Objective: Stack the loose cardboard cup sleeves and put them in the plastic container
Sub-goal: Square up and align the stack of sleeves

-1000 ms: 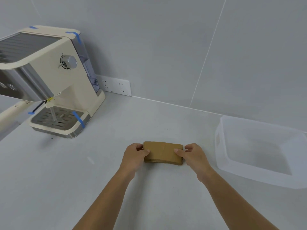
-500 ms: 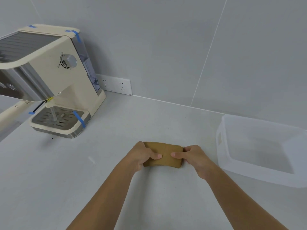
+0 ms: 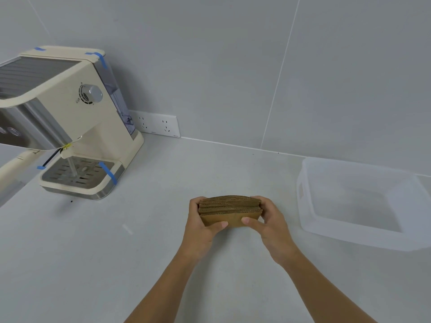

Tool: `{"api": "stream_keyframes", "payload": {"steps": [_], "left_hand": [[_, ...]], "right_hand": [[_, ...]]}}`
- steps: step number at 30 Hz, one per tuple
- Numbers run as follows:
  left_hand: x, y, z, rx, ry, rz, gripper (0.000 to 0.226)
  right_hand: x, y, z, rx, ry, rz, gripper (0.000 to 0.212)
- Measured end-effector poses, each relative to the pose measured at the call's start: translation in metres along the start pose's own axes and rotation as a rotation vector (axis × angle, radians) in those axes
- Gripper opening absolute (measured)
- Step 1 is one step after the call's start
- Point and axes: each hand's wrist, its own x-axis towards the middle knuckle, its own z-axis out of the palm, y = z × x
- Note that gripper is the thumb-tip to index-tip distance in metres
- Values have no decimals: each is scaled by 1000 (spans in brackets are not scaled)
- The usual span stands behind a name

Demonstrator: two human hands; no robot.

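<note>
A stack of several brown cardboard cup sleeves (image 3: 229, 207) is held on edge just above the counter, its layered edges facing up. My left hand (image 3: 201, 223) grips the stack's left end and my right hand (image 3: 268, 220) grips its right end, thumbs pressed on the near face. The clear plastic container (image 3: 303, 201) stands to the right of the hands, with nothing visible inside it.
A cream espresso machine (image 3: 70, 117) with blue tape strips stands at the back left on the white counter (image 3: 140, 252). A wall socket strip (image 3: 158, 123) sits at the counter's back edge. Grey wall panels rise behind.
Both hands closed around the stack, lifted it off the counter and tipped it up on edge. The container and machine stayed put.
</note>
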Motion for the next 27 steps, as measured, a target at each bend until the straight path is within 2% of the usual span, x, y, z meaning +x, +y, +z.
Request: {"api": "stream_keyframes", "payload": {"steps": [5, 10, 16, 18, 21, 23, 27], "left_hand": [[-7, -4, -2, -5, -6, 67, 62], [-17, -17, -3, -80, -28, 32, 65], [-20, -23, -2, -207, 48, 13, 36], [-17, -24, -2, -186, 86, 11, 29], [-14, -22, 5, -113, 137, -28, 14], [-11, -21, 11, -84, 208, -48, 17], [-10, -15, 16, -98, 316, 3, 23]], "right_hand": [[-10, 7, 7, 88, -29, -37, 45], [-19, 15, 17, 161, -17, 4, 51], [-26, 27, 26, 279, 69, 37, 50], [-24, 28, 29, 288, 116, 37, 44], [-19, 28, 36, 229, 246, 32, 16], [-15, 25, 42, 190, 318, 41, 3], [-11, 15, 47, 183, 356, 3, 10]]}}
